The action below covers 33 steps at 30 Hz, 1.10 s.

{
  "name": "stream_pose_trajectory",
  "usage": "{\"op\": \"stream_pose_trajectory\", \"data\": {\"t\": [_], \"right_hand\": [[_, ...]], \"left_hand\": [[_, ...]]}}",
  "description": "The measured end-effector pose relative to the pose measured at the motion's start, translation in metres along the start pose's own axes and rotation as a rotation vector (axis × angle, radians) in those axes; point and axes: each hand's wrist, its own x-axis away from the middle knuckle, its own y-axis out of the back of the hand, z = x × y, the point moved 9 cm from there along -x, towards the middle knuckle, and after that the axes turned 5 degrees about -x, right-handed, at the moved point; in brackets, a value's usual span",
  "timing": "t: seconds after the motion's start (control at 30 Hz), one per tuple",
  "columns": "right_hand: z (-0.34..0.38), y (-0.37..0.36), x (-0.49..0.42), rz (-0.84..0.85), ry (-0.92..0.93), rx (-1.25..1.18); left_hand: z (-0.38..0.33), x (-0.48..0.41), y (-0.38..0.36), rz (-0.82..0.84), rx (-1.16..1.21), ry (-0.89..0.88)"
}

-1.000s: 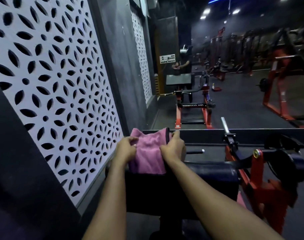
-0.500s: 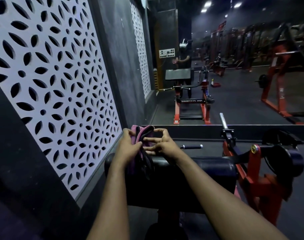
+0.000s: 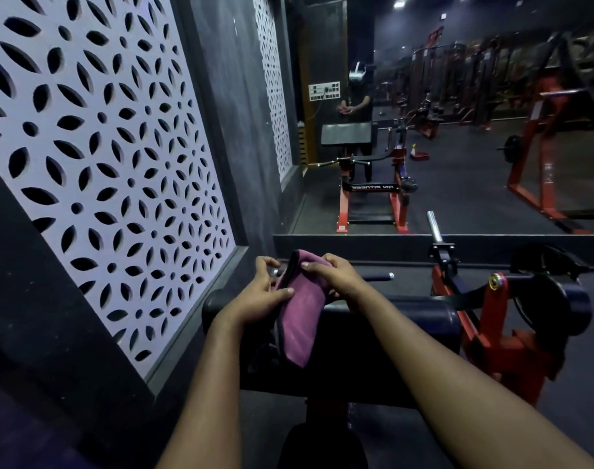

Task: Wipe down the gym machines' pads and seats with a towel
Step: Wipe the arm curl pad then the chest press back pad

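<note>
Towel (image 3: pixel 300 316) — pink, with a dark hem — sits folded between my two hands, held just above the rounded top edge of the black pad (image 3: pixel 390 319). Its lower corner hangs down against the pad's near face. My left hand (image 3: pixel 258 296) grasps the towel's left side: the thumb lies flat on the pink cloth and the other fingers curl round behind the upper edge. My right hand (image 3: pixel 336 279) grips the top right part, fingers bent over the fold, knuckles toward me. Both my forearms reach in from the bottom of the view, across the pad.

Below the pad, at the very bottom edge, I can make out a dark rounded seat (image 3: pixel 322 445). To the right the pad joins a red frame (image 3: pixel 492 319) — a chrome bar stub (image 3: pixel 434 226) points up from it. A short dark handle (image 3: pixel 377 276) with a shiny tip shows just behind my right hand.

On my left, close beside the machine, runs a white lattice panel (image 3: pixel 102 164) cut with leaf-shaped holes, set in a dark wall. Straight ahead a mirror (image 3: pixel 458 181) reflects the machine from the front and a dim floor lined with more red frames
</note>
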Motion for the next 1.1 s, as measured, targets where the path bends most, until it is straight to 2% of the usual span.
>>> {"op": "stream_pose_trajectory", "data": {"t": [0.07,0.13,0.23,0.3,0.33,0.43,0.5,0.6,0.73,0.8,0.87,1.0,1.1], "right_hand": [[-0.003,0.004,-0.004,0.04,-0.027,0.006],[-0.004,0.011,-0.013,-0.003,-0.038,0.074],[-0.018,0.027,-0.026,-0.176,-0.101,0.307],[-0.027,0.034,-0.03,-0.179,-0.117,0.408],[-0.032,0.036,-0.029,-0.148,-0.126,0.413],[-0.046,0.056,-0.021,-0.112,-0.069,0.441],[-0.053,0.078,-0.012,-0.213,0.043,0.51],[-0.073,0.112,0.003,-0.352,0.096,0.682],[-0.083,0.116,0.018,-0.29,0.313,0.875],[-0.084,0.114,0.021,-0.313,0.386,0.927],[-0.085,0.112,0.02,-0.365,0.387,0.974],[-0.083,0.106,0.022,-0.435,0.394,1.069],[-0.081,0.103,0.022,-0.458,0.376,1.095]], "left_hand": [[0.011,-0.007,0.001,-0.003,-0.081,0.045],[0.016,-0.012,-0.002,-0.056,-0.218,0.083],[0.014,-0.012,-0.018,-0.349,-0.359,0.036],[0.011,-0.007,-0.043,-0.512,-0.476,-0.023],[0.01,-0.008,-0.056,-0.536,-0.598,-0.066],[0.028,-0.023,-0.093,-0.389,-0.888,-0.113],[0.045,-0.033,-0.097,-0.347,-0.968,-0.073],[0.047,-0.052,-0.092,-0.374,-0.941,-0.039],[0.037,-0.07,-0.072,-0.513,-0.929,-0.015],[0.028,-0.068,-0.071,-0.601,-0.957,-0.047],[0.015,-0.065,-0.079,-0.635,-1.008,-0.082],[0.018,-0.05,-0.108,-0.663,-0.967,0.06],[0.028,-0.036,-0.133,-0.665,-0.967,0.009]]}}
